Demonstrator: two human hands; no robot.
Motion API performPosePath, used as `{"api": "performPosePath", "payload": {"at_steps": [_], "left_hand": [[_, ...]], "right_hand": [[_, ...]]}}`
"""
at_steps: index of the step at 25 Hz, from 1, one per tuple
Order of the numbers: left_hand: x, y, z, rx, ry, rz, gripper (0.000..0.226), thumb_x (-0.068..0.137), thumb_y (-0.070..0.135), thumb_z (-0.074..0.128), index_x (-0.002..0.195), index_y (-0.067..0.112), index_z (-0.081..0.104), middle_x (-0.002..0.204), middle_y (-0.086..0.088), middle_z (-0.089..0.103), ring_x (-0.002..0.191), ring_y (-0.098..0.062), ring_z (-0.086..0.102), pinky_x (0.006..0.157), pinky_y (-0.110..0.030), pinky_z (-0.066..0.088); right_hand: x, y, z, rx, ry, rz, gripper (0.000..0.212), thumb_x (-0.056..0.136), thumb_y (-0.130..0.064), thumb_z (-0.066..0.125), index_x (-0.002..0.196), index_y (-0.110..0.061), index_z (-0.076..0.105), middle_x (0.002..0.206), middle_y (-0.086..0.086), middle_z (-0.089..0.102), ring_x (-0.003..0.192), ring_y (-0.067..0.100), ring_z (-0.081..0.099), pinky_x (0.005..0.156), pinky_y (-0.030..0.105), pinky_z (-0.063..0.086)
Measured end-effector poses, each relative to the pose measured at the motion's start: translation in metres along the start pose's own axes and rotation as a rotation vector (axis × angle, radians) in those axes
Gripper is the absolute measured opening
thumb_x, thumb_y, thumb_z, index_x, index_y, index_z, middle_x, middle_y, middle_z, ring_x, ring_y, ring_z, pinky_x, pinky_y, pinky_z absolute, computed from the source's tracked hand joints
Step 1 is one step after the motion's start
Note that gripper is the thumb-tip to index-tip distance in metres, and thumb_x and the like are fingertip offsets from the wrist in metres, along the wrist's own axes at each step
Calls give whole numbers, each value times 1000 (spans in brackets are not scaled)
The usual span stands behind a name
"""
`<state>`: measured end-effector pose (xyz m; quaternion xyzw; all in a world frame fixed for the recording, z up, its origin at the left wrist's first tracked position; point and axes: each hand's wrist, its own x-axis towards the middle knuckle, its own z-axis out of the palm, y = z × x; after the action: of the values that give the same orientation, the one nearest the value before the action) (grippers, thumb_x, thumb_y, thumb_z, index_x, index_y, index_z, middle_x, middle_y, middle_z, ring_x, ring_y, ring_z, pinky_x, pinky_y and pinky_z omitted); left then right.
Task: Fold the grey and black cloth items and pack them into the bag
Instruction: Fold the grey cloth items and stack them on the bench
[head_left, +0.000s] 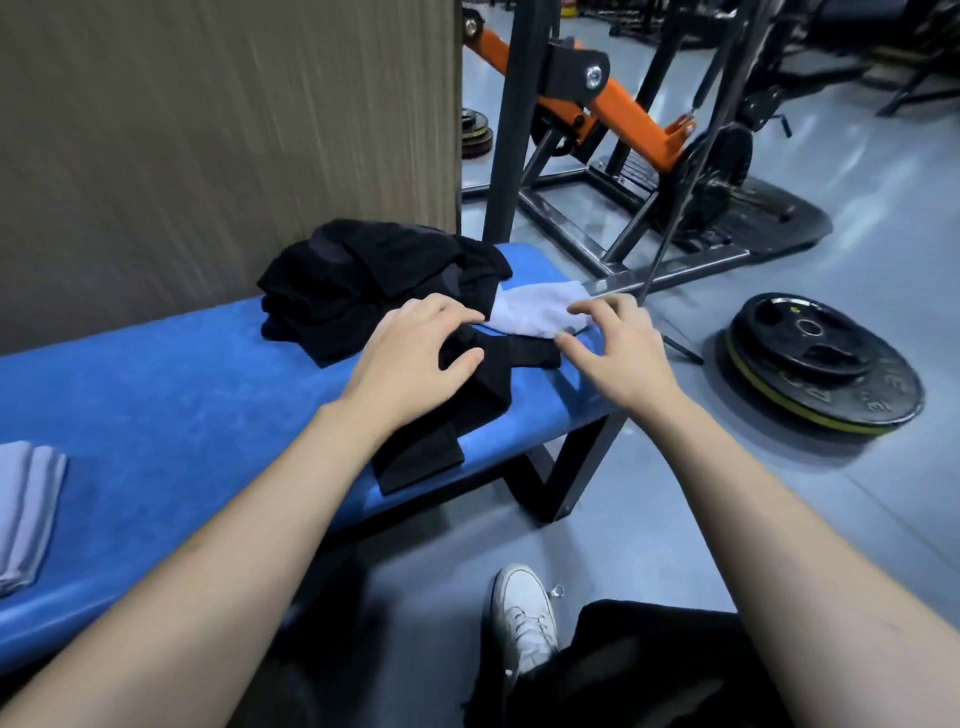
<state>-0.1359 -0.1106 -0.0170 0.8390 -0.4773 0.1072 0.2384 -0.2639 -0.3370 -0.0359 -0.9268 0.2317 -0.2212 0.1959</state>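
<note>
A crumpled black cloth pile (358, 275) lies at the far end of the blue bench (171, 384). A light grey cloth (540, 309) pokes out from under the pile near the bench's right end. A smaller black item with strap-like ends (447, 415) lies nearer me. My left hand (415, 358) rests on that black item, fingers spread, gripping nothing. My right hand (613, 348) hovers at the grey cloth's near edge, fingers apart, fingertips touching or just above it. A folded grey cloth (26, 514) sits at the bench's left end. No bag is clearly visible.
A wood-grain wall (208, 130) stands behind the bench. On the grey floor to the right lies a stack of weight plates (821, 369). A black and orange gym machine (613, 130) stands beyond the bench. My white shoe (524, 618) is below.
</note>
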Motion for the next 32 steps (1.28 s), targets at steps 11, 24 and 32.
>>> {"api": "performPosePath", "payload": {"at_steps": [11,24,32], "left_hand": [[94,30,68,192,-186,2,41,91,20,54,132,25,55,126,2,57,114,-25,50,96,-33,35],[110,51,50,141,8,110,22,83,30,68,97,20,55,108,3,54,101,-24,48,84,-34,38],[113,80,13,-19,182,146,13,81,14,53,73,19,45,75,4,53,73,-25,48,67,-28,21]], "right_hand": [[24,22,14,-123,-43,160,59,83,-36,63,138,-43,43,120,3,53,115,29,47,100,45,34],[40,-25,-42,434,607,27,8,89,-8,55,93,-7,61,103,5,50,80,7,53,78,31,51],[13,-39,-101,510,830,-120,10,84,0,48,90,-7,54,109,5,61,102,16,59,82,25,47]]}}
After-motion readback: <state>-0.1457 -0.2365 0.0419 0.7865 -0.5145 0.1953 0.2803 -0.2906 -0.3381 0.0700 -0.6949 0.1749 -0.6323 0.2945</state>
